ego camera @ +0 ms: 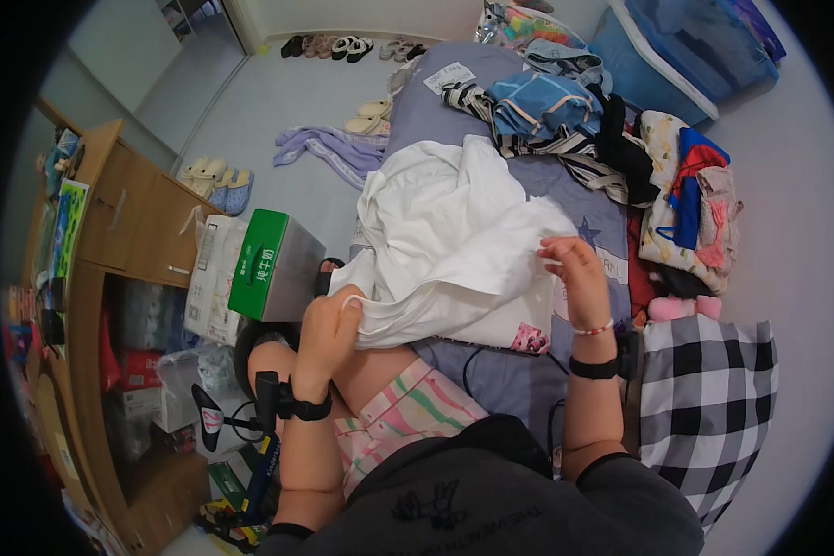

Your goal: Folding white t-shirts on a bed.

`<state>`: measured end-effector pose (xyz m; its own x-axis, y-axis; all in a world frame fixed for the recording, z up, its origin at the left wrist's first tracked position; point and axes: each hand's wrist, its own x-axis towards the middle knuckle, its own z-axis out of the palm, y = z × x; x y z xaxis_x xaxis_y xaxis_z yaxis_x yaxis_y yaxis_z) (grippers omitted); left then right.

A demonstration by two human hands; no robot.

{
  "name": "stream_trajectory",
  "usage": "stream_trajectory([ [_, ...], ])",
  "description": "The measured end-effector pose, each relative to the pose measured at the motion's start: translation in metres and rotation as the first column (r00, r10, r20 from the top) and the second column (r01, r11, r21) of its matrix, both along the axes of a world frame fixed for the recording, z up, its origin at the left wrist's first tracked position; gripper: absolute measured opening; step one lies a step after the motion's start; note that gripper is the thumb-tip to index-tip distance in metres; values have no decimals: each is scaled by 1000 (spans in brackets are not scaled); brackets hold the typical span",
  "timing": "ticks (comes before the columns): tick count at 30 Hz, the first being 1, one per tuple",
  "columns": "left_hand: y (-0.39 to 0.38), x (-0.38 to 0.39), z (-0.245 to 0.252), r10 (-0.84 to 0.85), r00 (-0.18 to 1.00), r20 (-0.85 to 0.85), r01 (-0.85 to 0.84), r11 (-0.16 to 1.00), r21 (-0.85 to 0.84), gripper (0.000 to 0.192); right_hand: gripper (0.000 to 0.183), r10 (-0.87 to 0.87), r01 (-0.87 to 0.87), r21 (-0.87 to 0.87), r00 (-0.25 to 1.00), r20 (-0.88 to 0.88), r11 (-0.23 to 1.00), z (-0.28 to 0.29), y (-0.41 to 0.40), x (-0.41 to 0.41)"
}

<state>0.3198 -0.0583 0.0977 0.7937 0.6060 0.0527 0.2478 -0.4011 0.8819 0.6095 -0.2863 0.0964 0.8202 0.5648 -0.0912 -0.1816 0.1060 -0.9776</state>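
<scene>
A crumpled white cloth garment [445,229] lies spread over the bed in front of me. My left hand [330,333] grips its near left edge, with the thumb on top of the fabric. My right hand [575,267] is at the garment's right side, its fingers bent and touching or just beside the cloth; whether they pinch it cannot be told. Under the garment is a flat white item with a pink printed corner [530,338], resting on the grey-blue bedsheet [424,104].
Farther up the bed lie a blue garment [545,104] and black-and-white striped clothing [598,177]. Folded clothes [688,208] and a checkered cushion [709,410] line the right. At left stand a green-and-grey milk carton box [295,264] and a wooden cabinet [139,208]. Lilac clothing [326,146] lies on the floor.
</scene>
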Motion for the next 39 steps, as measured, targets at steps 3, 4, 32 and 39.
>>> stream_trajectory([
  [3,-9,-12,-21,14,992,-122,3,990,138,28,16,117,-7,-314,935,333,949,-31,-5,-11],
  [4,-9,-16,-23,-15,987,-160,28,997,77,29,14,177,34,-409,866,467,912,-30,-5,-16],
  [32,4,-69,9,423,865,269,-270,845,-462,20,45,376,-109,-474,769,516,874,68,40,8],
  [39,4,-96,-51,105,994,20,-107,989,107,23,38,543,-127,-747,766,343,652,-11,44,-4],
])
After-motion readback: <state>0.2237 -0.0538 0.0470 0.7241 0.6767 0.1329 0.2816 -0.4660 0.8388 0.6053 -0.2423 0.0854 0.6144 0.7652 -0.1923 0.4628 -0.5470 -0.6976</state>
